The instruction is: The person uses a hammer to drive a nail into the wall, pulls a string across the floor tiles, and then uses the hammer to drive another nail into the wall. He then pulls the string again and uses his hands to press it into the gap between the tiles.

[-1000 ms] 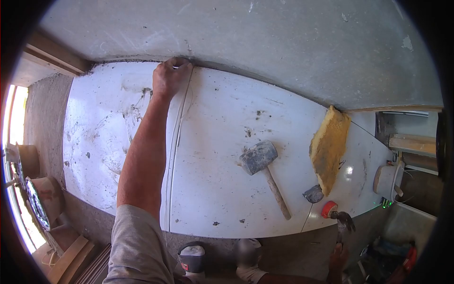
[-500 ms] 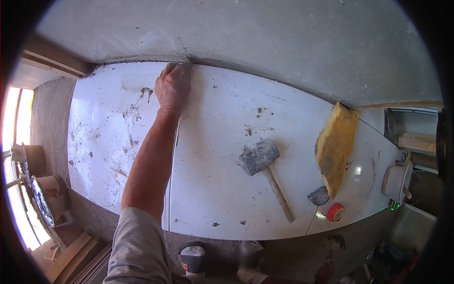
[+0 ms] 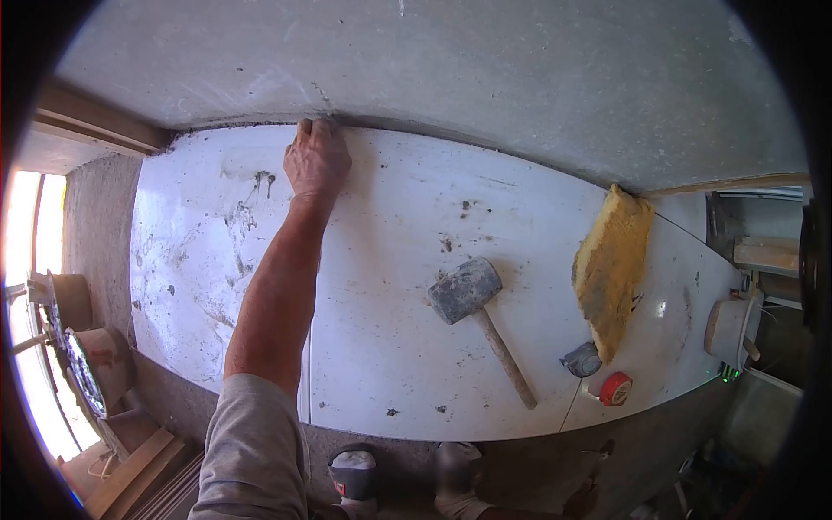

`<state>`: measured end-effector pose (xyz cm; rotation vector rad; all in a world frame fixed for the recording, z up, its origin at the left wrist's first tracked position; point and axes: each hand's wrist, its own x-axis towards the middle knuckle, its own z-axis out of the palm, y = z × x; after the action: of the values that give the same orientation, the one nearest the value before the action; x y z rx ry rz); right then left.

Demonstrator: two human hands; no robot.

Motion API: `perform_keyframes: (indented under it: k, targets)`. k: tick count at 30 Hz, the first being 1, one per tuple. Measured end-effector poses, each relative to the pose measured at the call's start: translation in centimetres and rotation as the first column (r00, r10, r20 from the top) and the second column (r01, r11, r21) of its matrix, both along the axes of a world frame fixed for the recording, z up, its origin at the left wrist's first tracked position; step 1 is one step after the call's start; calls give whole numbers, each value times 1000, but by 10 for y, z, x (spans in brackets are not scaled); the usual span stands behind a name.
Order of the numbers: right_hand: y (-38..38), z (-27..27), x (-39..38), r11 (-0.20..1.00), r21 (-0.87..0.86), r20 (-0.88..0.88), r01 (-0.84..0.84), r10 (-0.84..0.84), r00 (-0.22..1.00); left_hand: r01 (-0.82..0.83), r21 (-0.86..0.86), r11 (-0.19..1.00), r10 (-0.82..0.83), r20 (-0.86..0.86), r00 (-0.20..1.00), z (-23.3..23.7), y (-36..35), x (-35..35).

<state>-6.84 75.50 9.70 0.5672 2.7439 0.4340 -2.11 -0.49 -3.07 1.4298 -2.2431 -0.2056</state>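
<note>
My left hand [image 3: 318, 163] is at the far edge of the large white tiles [image 3: 373, 347], over the seam between two of them and against the grey wall. Its fingers are curled closed; whatever they pinch is hidden. Low on the right, in shadow, my right hand [image 3: 582, 499] is closed around a hammer [image 3: 601, 451], held off the tiles near their front edge. A mallet [image 3: 465, 290] with a dark grey head and wooden handle lies on the middle tile.
A dirty yellow sponge-like slab [image 3: 614, 269] leans by the wall at right. Near it are a small dark grey block [image 3: 581, 360] and a red round tape measure-like item [image 3: 615, 389]. Buckets [image 3: 102, 368] stand at left, another bucket [image 3: 726, 331] at right. My shoes [image 3: 353, 472] are below the tiles.
My left hand has shifted slightly left along the tile edge, its fingers more bent. My right hand and the hammer have moved a little left and turned. The view has shifted slightly.
</note>
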Motion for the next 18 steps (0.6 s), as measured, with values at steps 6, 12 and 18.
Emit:
perform_keyframes:
  k: [6,12,18]
  targets:
    - [15,-32,15,997,-69,57,-25,29,998,20,-13,1000,-21,-36,999,-1,2,2]
    - [23,-60,24,990,-125,125,-69,85,989,-79,147,986,90,-69,994,8,12,7]
    - [27,-62,5,960,-201,302,-197,252,919,-95,129,987,112,-135,984,-1,6,12]
